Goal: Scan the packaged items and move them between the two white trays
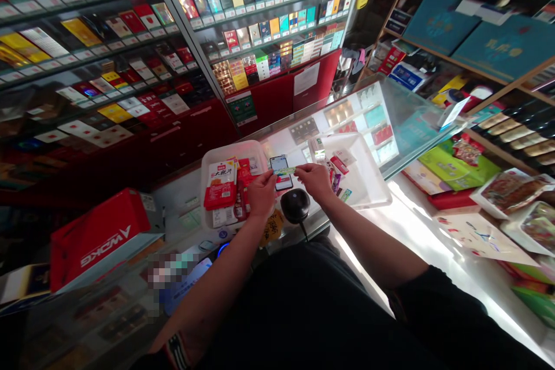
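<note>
Between my two hands a slim green and yellow packet (pixel 285 171) is stretched level; its kind is too small to make out. My left hand (pixel 262 192) pinches its left end, and my right hand (pixel 315 180) pinches the right end. Under the packet a phone (pixel 284 182) with a lit screen lies on the glass counter. Just below it stands a round black device (pixel 295 206) with a cable. Left of my left hand is a white bin (pixel 208 165) of red snack packs (pixel 220 193). Beside my right hand a white tray (pixel 376 196) holds several small packets (pixel 339 165).
The glass counter (pixel 407 121) runs off to the right. A red box (pixel 102 243) stands at its left. Cigarette shelves (pixel 260 3) line the far wall. Gift boxes (pixel 442 23) fill the right shelving, with packaged goods (pixel 503 196) low at the right.
</note>
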A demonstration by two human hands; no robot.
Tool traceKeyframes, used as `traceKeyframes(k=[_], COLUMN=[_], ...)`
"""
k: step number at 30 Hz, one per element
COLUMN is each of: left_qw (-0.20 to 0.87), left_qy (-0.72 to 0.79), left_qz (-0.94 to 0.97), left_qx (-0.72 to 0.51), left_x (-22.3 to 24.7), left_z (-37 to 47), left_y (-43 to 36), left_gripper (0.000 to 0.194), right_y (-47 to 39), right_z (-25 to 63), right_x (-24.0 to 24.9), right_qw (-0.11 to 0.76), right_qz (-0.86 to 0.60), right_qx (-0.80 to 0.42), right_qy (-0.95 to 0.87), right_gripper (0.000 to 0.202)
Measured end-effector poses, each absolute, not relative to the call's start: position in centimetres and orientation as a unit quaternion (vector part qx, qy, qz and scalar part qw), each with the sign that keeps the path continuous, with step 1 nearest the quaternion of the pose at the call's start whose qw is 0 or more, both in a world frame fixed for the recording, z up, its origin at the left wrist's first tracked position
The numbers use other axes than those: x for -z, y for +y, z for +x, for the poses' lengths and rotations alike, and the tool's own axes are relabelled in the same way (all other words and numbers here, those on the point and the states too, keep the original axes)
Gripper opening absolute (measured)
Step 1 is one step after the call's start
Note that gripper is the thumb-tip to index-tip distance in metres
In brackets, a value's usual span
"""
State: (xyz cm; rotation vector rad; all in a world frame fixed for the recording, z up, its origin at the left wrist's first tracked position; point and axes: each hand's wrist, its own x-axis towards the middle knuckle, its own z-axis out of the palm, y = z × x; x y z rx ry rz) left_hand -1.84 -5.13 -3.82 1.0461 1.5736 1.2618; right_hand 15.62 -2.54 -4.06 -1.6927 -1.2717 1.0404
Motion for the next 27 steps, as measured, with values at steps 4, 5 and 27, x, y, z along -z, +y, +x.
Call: traceKeyframes(k=[4, 5, 27], left_qw=[0.44, 0.439, 0.357], left_qy=[0.626, 0.629, 0.65], left_qz=[0.362, 0.356, 0.567], left_qx=[-0.532, -0.534, -0.36], left_x=[3.2, 3.2, 7.4], left_z=[-1.0, -1.0, -4.5], left_y=[-5.2, -5.2, -7.4], left_gripper=[0.028, 0.026, 0.046], right_y=[-2.9, -3.0, -4.5], right_z=[15.7, 15.8, 17.7], right_x=[4.2, 4.1, 5.4], right_qw=[0.398, 0.403, 0.231], right_qz=[-0.653, -0.647, -0.59], right_qx=[-0.42, -0.422, -0.448], right_qy=[-0.489, -0.49, -0.631], right_gripper=[0.036, 0.036, 0.043])
